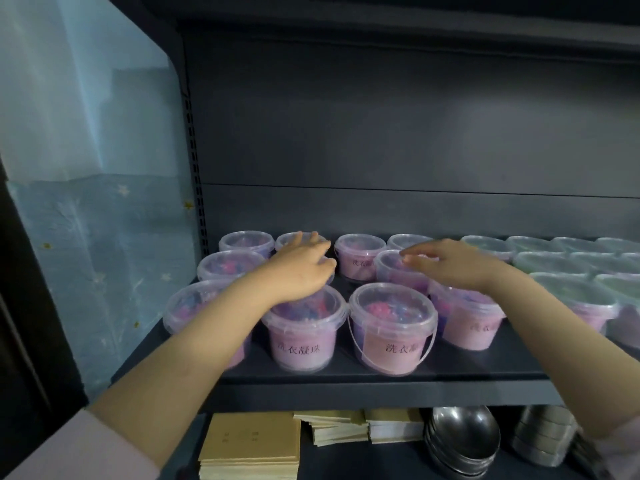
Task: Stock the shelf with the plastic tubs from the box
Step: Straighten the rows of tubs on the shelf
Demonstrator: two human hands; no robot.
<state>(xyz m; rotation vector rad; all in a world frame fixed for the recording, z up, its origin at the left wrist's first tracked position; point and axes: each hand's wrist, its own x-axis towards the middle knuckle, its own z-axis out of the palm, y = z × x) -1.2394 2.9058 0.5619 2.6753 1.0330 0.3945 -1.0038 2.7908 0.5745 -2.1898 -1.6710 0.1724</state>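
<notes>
Several clear plastic tubs with pink labels and pink-blue contents stand in rows on the dark shelf point(346, 372); one front tub point(393, 327) has a thin handle hanging down. My left hand point(301, 268) rests palm-down over a middle-row tub point(325, 271), which it mostly hides. My right hand point(450, 265) hovers over another middle-row tub point(394, 268), fingers spread and pointing left, holding nothing. The box is out of view.
Paler green-tinted tubs point(554, 261) fill the shelf's right side. Below the shelf lie stacks of tan paper pads point(249, 445), stacked metal bowls point(464, 434) and metal tins point(543, 434). A blue papered wall point(97, 202) stands at the left.
</notes>
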